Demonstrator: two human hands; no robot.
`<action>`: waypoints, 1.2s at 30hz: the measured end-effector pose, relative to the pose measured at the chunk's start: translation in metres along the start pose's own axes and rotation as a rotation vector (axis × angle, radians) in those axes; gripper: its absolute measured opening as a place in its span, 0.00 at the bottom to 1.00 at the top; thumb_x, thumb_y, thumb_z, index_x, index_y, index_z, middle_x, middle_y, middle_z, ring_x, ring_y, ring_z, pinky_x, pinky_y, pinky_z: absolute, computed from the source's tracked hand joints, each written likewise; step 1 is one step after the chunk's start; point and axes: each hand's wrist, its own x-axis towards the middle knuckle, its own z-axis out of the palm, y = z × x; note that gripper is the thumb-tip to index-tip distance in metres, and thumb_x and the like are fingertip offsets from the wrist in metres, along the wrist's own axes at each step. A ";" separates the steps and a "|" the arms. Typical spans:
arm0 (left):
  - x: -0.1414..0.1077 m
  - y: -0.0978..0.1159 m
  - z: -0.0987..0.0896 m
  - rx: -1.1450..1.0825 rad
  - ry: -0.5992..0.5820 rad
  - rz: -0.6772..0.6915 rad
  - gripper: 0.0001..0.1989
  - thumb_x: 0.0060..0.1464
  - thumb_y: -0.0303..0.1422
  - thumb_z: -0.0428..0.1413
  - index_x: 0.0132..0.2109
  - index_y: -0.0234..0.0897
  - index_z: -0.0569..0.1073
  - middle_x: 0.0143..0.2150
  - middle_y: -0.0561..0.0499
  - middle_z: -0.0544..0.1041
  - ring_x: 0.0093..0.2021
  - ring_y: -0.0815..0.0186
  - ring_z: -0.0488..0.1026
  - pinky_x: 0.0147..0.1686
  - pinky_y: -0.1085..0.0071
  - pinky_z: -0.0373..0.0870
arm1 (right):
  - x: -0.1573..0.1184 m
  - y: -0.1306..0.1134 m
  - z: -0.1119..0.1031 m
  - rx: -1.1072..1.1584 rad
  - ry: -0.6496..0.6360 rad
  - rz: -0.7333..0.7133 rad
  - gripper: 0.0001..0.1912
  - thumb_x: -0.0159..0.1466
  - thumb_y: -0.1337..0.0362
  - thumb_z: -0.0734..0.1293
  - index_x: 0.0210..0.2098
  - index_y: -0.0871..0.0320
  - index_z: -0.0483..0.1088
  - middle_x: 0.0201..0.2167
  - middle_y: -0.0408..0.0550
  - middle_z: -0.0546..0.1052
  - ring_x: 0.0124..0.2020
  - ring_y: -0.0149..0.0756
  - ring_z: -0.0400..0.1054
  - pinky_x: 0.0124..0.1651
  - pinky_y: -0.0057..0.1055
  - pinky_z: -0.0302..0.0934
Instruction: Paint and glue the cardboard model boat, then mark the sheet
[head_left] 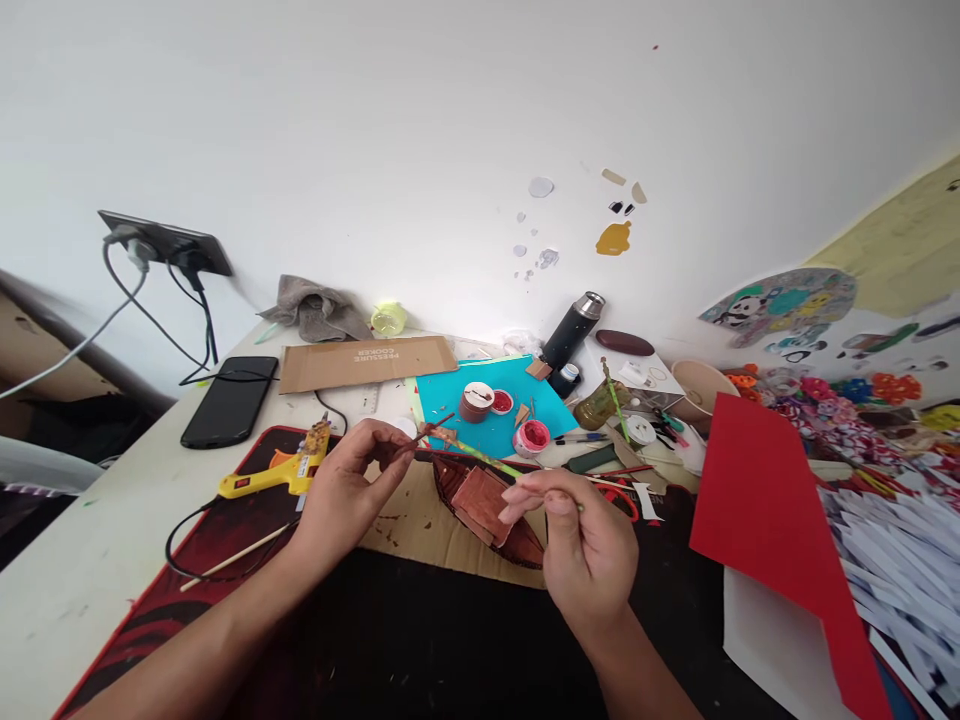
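My left hand (354,490) pinches a thin dark brown stick (426,433) between thumb and fingertips. In my right hand (581,535) is a paintbrush (487,459) with a green, paint-smeared handle, its bristle end close to the stick; whether they touch I cannot tell. Below the brush, a reddish-brown model boat (480,502) lies on a piece of cardboard (409,510), partly hidden by my right fingers. Behind it stand a jar of brown paint (476,408) with a white lid and an open jar of pinkish-red paint (532,437) beside a blue sheet (450,395).
A yellow glue gun (262,481) and a wooden stick (236,558) lie on the left, near a black phone (229,402). At the back are a cardboard strip (367,363), a grey cloth (315,308) and a dark flask (572,333). Red card (765,500) rises at right.
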 end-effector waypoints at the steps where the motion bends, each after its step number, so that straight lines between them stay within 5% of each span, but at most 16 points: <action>1: 0.000 0.000 0.000 0.015 0.006 0.015 0.07 0.67 0.40 0.63 0.42 0.43 0.78 0.40 0.52 0.79 0.36 0.66 0.77 0.38 0.68 0.75 | 0.000 0.001 0.000 -0.005 -0.001 0.000 0.13 0.82 0.62 0.64 0.47 0.52 0.81 0.35 0.44 0.89 0.28 0.35 0.86 0.37 0.29 0.79; 6: 0.001 0.003 -0.001 0.106 0.017 0.089 0.06 0.68 0.39 0.61 0.42 0.43 0.79 0.40 0.52 0.79 0.35 0.66 0.77 0.37 0.68 0.75 | 0.001 0.004 -0.002 -0.023 0.127 0.060 0.15 0.83 0.60 0.62 0.45 0.53 0.80 0.33 0.44 0.88 0.26 0.35 0.84 0.35 0.31 0.79; 12: 0.000 0.005 0.000 0.192 0.023 0.215 0.05 0.70 0.34 0.59 0.43 0.43 0.79 0.40 0.51 0.80 0.34 0.66 0.77 0.37 0.69 0.76 | 0.001 -0.001 -0.001 -0.033 -0.008 -0.005 0.14 0.83 0.59 0.63 0.46 0.52 0.81 0.34 0.45 0.89 0.29 0.38 0.86 0.36 0.33 0.80; 18: -0.001 0.001 0.000 0.266 0.020 0.269 0.05 0.71 0.32 0.58 0.45 0.43 0.79 0.41 0.50 0.81 0.34 0.66 0.76 0.37 0.69 0.76 | 0.000 0.005 -0.002 -0.052 0.128 0.072 0.15 0.83 0.59 0.63 0.45 0.53 0.80 0.33 0.45 0.88 0.26 0.37 0.85 0.35 0.33 0.80; 25: -0.003 -0.001 0.001 0.324 0.019 0.430 0.08 0.71 0.26 0.58 0.48 0.43 0.80 0.44 0.50 0.82 0.42 0.65 0.81 0.45 0.70 0.78 | 0.000 0.002 0.002 -0.028 0.022 0.028 0.14 0.82 0.60 0.64 0.45 0.53 0.81 0.34 0.45 0.89 0.28 0.37 0.86 0.36 0.32 0.80; 30: -0.005 -0.004 0.001 0.359 -0.008 0.419 0.08 0.72 0.27 0.58 0.48 0.43 0.82 0.45 0.47 0.83 0.45 0.62 0.82 0.47 0.67 0.81 | -0.002 0.005 0.000 -0.019 0.123 0.091 0.15 0.83 0.59 0.63 0.44 0.53 0.80 0.33 0.46 0.88 0.27 0.38 0.85 0.35 0.34 0.81; 36: -0.005 -0.006 0.001 0.403 -0.003 0.456 0.09 0.73 0.28 0.57 0.49 0.44 0.82 0.45 0.47 0.83 0.45 0.61 0.82 0.48 0.67 0.81 | -0.004 0.002 0.002 0.014 0.028 0.082 0.16 0.83 0.57 0.63 0.44 0.53 0.81 0.33 0.46 0.88 0.27 0.38 0.85 0.33 0.33 0.79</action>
